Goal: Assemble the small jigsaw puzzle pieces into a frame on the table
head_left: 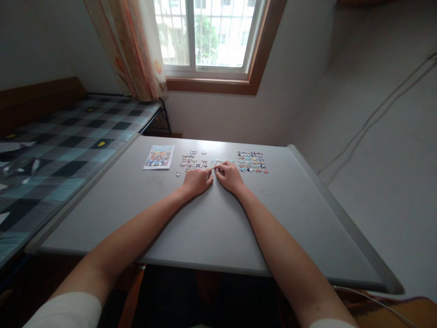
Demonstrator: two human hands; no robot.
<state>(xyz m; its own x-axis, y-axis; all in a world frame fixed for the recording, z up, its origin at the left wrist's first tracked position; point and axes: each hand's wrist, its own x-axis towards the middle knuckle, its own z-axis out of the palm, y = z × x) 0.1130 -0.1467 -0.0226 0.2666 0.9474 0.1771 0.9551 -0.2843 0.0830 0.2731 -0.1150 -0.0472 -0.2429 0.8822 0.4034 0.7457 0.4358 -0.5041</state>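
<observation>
And here we are at the middle of the grey table (211, 228), where both bare hands work close together over the jigsaw! The left hand (198, 181) lies low, knuckles up, its fingers bent and drawn in toward the centre. Right across from it, the right hand (229, 176) curls inward too, thumb and forefinger brought near each other, the fingertips of both hands all but meeting. Is a piece caught between them? Something small and dark shows at that spot, but I cannot tell whether either hand is pinching it (the view is simply too distant for that). Just beyond the right hand's fingers sits a pale blue strip of puzzle (217, 161), partly covered by that hand. Over on the left, a loose spread of pieces (189, 161) lies just behind the left hand, with one stray piece (178, 174) out at its near left edge. On the other flank, a denser block of pieces (252, 161) sits beside the right hand, laid out in rough rows. Farther left, a printed picture sheet (159, 157) lies flat, bright with colour. Around the table, a bed (118, 125) with checked cloth runs along the left, a patterned curtain (136, 54) hangs by the bright window (223, 36), and a cable (370, 118) slants down the right wall.
</observation>
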